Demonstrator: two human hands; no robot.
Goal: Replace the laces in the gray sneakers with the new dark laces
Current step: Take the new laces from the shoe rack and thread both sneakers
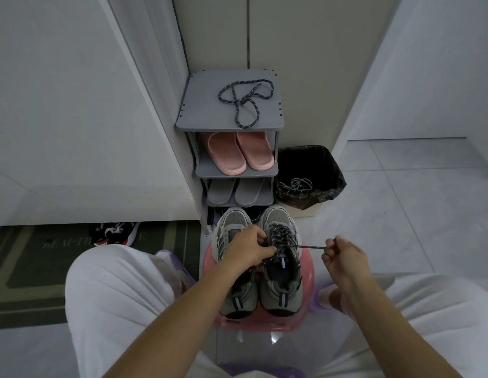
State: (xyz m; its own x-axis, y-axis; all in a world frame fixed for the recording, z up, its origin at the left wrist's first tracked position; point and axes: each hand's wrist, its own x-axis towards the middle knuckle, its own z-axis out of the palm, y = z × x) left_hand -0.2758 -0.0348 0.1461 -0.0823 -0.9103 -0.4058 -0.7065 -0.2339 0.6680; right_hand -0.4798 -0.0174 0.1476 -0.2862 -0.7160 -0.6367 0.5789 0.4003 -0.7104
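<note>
Two gray sneakers (281, 282) sat side by side on pink stool (264, 321) btwn my knees. L hand (249, 248) pinched dark lace (308, 246) at the right-side shoe's top eyelets. R hand (344, 257), apart to the right, pinched its free end, lace taut btwn them. 2nd dark lace (244, 100) lay looped on gray rack (199, 115), well apart.

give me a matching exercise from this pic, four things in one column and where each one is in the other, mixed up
Things
1. spare dark lace
2. pink slippers
3. pale laces
4. gray sneakers

Places
A. in the black-lined bin
B. on the pink stool
C. on top of the gray rack
D. on the rack's shelf just under the top

Pairs: 1-C, 2-D, 3-A, 4-B
</note>
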